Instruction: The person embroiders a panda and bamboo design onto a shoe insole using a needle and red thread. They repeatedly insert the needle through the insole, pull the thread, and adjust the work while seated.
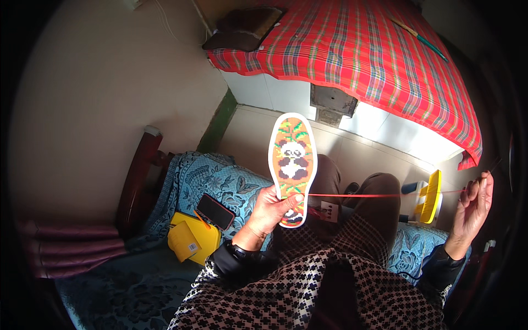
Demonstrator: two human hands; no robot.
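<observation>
My left hand grips the lower end of an embroidered shoe insole with a panda picture on an orange ground and a white edge, holding it upright over my lap. A taut red thread runs from the insole's lower part out to my right hand, which pinches the thread's far end at the right of the view. I cannot make out a needle at the fingertips.
I sit on a blue patterned sofa cover. Beside my left arm lie a black phone and a yellow package. A yellow object stands by my right knee. A bed with a red plaid cover is ahead.
</observation>
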